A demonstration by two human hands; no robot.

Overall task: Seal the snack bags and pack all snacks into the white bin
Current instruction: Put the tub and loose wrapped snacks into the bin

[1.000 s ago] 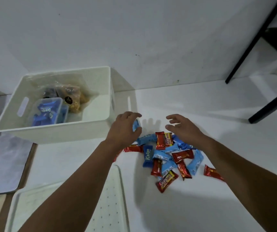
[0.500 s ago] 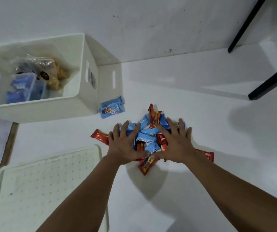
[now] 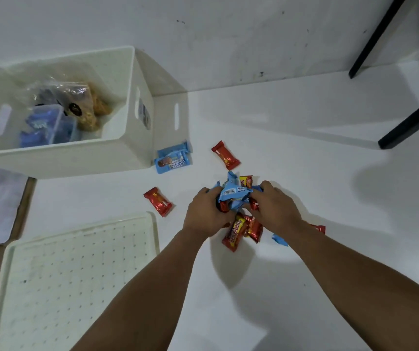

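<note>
Both hands clutch one bunch of blue and red snack packets [image 3: 233,193] just above the white table. My left hand [image 3: 204,214] grips it from the left, my right hand [image 3: 275,211] from the right. More red and yellow packets [image 3: 241,230] lie under the hands. Loose packets remain on the table: two blue ones [image 3: 173,158] beside the bin, a red one [image 3: 225,155] further right and another red one [image 3: 158,201] to the left. The white bin [image 3: 137,138] stands at the upper left and holds a clear bag of snacks [image 3: 76,102] and a clear box of blue packets [image 3: 46,126].
A white perforated lid [image 3: 76,272] lies at the lower left, by the table's left edge. Black furniture legs [image 3: 411,120] stand at the upper right. A white wall runs along the back. A blue packet [image 3: 279,239] and a red one [image 3: 318,228] peek out beside my right forearm.
My hands went from hovering above the pile, to pressing flat on it, to curling round a bunch and lifting it. Several packets slid outward.
</note>
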